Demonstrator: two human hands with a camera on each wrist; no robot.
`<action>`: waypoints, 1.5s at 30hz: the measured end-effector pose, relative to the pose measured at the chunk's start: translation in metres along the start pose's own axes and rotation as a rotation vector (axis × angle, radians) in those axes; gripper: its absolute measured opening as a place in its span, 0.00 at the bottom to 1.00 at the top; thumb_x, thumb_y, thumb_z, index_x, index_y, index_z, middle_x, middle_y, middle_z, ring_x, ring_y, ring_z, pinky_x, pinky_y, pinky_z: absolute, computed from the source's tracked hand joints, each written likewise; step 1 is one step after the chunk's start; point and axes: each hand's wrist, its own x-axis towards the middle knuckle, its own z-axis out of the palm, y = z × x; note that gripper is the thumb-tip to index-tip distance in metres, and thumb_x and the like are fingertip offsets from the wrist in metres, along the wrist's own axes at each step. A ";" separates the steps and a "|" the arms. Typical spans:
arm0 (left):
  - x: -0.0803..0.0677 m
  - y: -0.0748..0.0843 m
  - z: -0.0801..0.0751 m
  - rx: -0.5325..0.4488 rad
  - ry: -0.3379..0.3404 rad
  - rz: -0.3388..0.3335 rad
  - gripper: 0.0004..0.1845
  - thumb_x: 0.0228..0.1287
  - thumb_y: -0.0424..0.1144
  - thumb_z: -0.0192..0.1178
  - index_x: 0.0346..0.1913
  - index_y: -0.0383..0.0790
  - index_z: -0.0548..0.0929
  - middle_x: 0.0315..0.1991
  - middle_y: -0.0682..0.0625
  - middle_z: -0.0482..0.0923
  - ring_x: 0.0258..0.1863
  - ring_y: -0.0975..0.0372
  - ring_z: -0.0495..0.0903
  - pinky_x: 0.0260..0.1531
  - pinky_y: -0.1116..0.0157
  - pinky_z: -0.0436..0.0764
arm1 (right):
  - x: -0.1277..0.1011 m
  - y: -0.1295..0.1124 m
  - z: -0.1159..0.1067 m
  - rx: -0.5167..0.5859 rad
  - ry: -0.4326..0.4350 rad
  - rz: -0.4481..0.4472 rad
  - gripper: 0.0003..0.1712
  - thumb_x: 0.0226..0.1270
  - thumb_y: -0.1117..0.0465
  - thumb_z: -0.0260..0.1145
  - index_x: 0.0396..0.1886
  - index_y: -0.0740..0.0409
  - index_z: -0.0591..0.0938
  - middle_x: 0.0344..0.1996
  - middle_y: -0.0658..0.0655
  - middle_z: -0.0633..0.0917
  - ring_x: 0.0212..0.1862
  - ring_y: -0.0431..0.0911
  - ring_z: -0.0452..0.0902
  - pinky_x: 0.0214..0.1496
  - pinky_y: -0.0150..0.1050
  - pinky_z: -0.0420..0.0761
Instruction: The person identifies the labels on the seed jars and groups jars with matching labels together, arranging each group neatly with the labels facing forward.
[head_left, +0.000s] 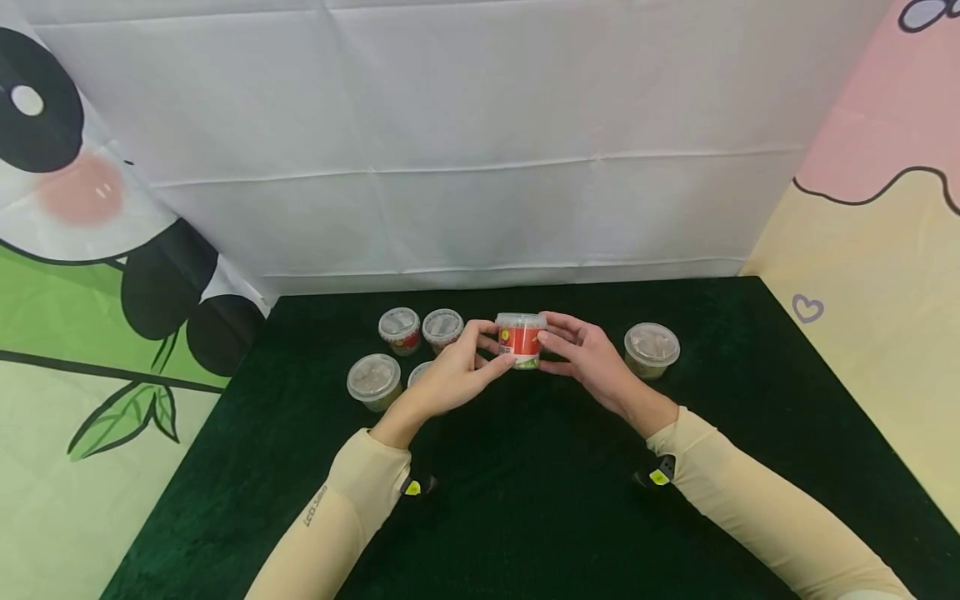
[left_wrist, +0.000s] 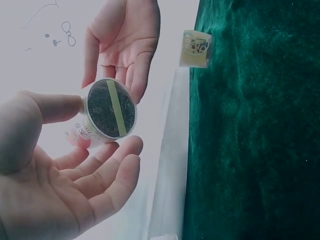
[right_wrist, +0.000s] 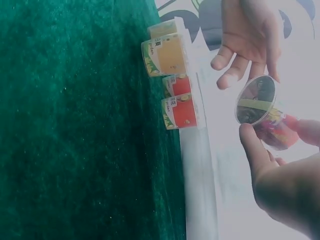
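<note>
A clear lidded plastic cup with a red label point(head_left: 519, 337) is held up between both hands, above the far part of the table. My left hand point(head_left: 459, 371) grips its left side, thumb at the front. On the cup's right side, my right hand point(head_left: 588, 357) pinches it with thumb and fingers. In the left wrist view, the left hand point(left_wrist: 75, 185) has its thumb and fingertips on the cup point(left_wrist: 111, 109), whose round end shows dark with a pale stripe. The right wrist view shows the right hand point(right_wrist: 285, 175) holding the same cup point(right_wrist: 277, 131).
Two small red-labelled cups point(head_left: 399, 331) and a wider lidded cup point(head_left: 374, 382) stand left of the hands; another cup point(head_left: 417, 373) is partly hidden behind the left hand. A wide lidded cup point(head_left: 652, 348) stands at right. Dark green cloth point(head_left: 525, 517) covers the table; a white curtain point(head_left: 487, 208) hangs behind.
</note>
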 end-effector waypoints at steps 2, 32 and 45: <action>0.000 0.000 0.000 -0.004 0.000 -0.010 0.30 0.76 0.51 0.57 0.71 0.41 0.61 0.58 0.43 0.75 0.42 0.57 0.80 0.40 0.60 0.82 | 0.000 -0.001 0.000 0.023 -0.018 0.041 0.32 0.80 0.57 0.58 0.77 0.62 0.62 0.70 0.65 0.69 0.67 0.55 0.71 0.61 0.46 0.80; 0.003 0.000 0.004 -0.016 -0.004 0.000 0.33 0.75 0.51 0.59 0.72 0.42 0.58 0.59 0.44 0.71 0.43 0.58 0.81 0.40 0.61 0.83 | 0.001 -0.010 -0.008 0.031 -0.169 0.167 0.32 0.81 0.57 0.55 0.78 0.60 0.59 0.65 0.66 0.71 0.58 0.52 0.79 0.64 0.48 0.77; 0.003 -0.003 0.021 0.028 -0.016 0.022 0.35 0.76 0.52 0.58 0.75 0.42 0.55 0.59 0.45 0.72 0.41 0.60 0.82 0.39 0.62 0.83 | 0.001 -0.005 -0.008 -0.076 -0.122 0.132 0.35 0.78 0.55 0.61 0.76 0.60 0.59 0.69 0.64 0.71 0.68 0.55 0.71 0.65 0.47 0.77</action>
